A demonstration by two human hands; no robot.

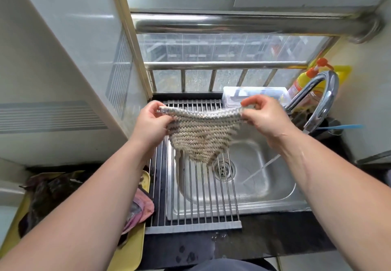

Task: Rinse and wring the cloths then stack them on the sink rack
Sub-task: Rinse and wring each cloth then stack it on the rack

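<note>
A beige knitted cloth (202, 135) hangs spread out above the sink rack (190, 196), held by its two upper corners. My left hand (151, 120) pinches the left corner and my right hand (262, 116) pinches the right corner. The cloth's lower edge droops toward the steel sink (264, 181) and its drain (223, 168). The rack of metal rods covers the sink's left half. More cloths, a dark one (46, 194) and a pink one (140, 209), lie on a yellow tray (131, 249) to the left.
The curved steel faucet (323, 99) stands at the right, with a yellow detergent bottle (304, 80) behind it. A clear plastic box (254, 95) sits at the back edge. Water drops lie on the dark counter (264, 241) in front. A white cabinet wall stands at the left.
</note>
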